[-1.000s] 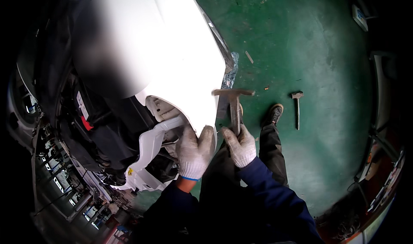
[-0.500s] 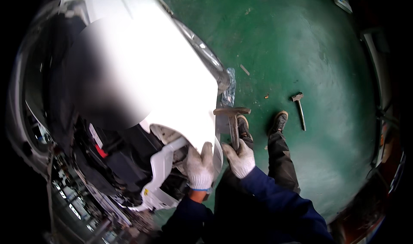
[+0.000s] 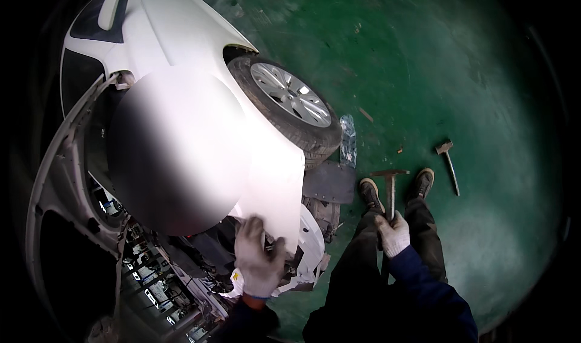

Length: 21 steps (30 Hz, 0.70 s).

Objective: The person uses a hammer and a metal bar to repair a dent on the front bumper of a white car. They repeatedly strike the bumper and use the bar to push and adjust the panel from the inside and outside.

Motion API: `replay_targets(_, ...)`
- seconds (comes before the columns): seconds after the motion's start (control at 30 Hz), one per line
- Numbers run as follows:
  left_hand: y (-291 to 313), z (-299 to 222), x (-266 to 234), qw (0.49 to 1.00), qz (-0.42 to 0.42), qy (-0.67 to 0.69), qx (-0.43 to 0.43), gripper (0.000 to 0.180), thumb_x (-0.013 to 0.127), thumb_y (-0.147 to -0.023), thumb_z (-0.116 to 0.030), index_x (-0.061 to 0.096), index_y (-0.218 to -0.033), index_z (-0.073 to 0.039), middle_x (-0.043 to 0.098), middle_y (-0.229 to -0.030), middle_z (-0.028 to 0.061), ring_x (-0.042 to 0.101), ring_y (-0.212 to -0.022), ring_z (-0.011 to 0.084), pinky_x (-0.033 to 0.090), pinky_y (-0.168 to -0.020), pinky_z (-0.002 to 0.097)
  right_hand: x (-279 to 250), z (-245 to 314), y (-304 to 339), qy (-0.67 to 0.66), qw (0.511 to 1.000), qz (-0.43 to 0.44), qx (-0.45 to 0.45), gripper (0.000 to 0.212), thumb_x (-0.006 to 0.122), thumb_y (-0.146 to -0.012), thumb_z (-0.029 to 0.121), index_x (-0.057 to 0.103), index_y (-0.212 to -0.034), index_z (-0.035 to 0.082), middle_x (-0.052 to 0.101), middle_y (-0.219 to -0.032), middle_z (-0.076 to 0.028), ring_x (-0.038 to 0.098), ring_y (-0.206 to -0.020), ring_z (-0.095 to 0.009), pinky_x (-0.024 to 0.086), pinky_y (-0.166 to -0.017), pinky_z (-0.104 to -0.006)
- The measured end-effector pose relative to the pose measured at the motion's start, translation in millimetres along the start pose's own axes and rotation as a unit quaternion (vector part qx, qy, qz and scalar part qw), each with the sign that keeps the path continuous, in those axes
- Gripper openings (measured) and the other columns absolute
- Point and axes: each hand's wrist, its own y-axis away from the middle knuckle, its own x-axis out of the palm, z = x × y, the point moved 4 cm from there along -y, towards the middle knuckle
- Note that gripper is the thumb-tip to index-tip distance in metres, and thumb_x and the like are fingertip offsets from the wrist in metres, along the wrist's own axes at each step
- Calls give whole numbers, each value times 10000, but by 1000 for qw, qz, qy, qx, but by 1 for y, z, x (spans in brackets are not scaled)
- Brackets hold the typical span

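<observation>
White fender [image 3: 275, 179] edge gripped; hammer [image 3: 390, 188], perhaps rusty, held head-down.

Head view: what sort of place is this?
Most likely a car body repair workshop. A white car with a dismantled front end stands on a green painted floor, a spare metal hammer lies there, and the gloved right hand holds another long-handled hammer.

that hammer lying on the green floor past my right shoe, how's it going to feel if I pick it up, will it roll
The spare hammer looks head-heavy: a blocky metal head on a thin handle. It probably won't roll, since the crosswise head lies flat on the green floor. It looks rigid, not fragile.
</observation>
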Motion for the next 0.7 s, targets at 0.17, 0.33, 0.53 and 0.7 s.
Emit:
replay_targets(0.17, -90, -1, 39, 864, 291, -318, 258, 809, 694, -891, -511, 458, -1457, 18, 455, -1491, 243, 385, -1427, 418, 249, -1234, 585, -28, 34, -28, -29, 999, -18, -9, 222, 694, -972, 34, 619, -1177, -9, 655, -928, -11, 554, -780, -57, 458, -680, -227)
replay_targets(0.33, -197, 11, 53, 837, 320, -357, 264, 839, 574, -956, -603, 422, -1537, -17, 392, -1617, 177, 311, -1524, 350, 181, -1275, 569, -16, 76, -52, -21, 999, -4, -24, 232, 697, -970, 40, 608, -1177, -19, 637, -895, -13, 549, -766, -60, 456, -661, -231)
replay_targets(0.53, -386, 51, -16, 894, 169, -407, 75, 773, 508, -1001, -566, 442, -1520, 3, 413, -1604, 194, 360, -1499, 348, 203, -1264, 552, 43, 163, -92, 18, 997, 30, -63, 221, 686, -981, 64, 601, -1165, -25, 628, -896, -17, 555, -788, -65, 472, -675, -244)
replay_targets(0.7, -390, 75, 23, 885, 221, -385, 140, 804, 495, -994, -587, 476, -1490, 46, 433, -1586, 191, 322, -1508, 360, 178, -1272, 531, 135, 223, -127, -94, 986, 124, -63, 278, 683, -1018, 127, 571, -1222, -25, 604, -921, 6, 520, -808, -51, 463, -694, -234)
